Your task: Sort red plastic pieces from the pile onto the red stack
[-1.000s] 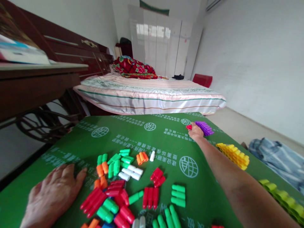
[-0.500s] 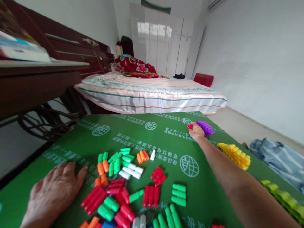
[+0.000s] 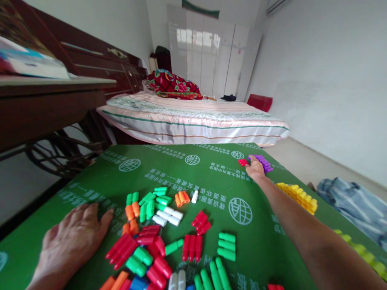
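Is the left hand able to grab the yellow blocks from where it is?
Probably not. The left hand lies flat at the near left of the green table, while the yellow blocks sit at the far right edge, beyond the outstretched right arm that crosses between.

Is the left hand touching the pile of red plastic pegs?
Apart. The head view shows the left hand flat on the green mat, with a strip of bare mat between it and the red plastic pegs.
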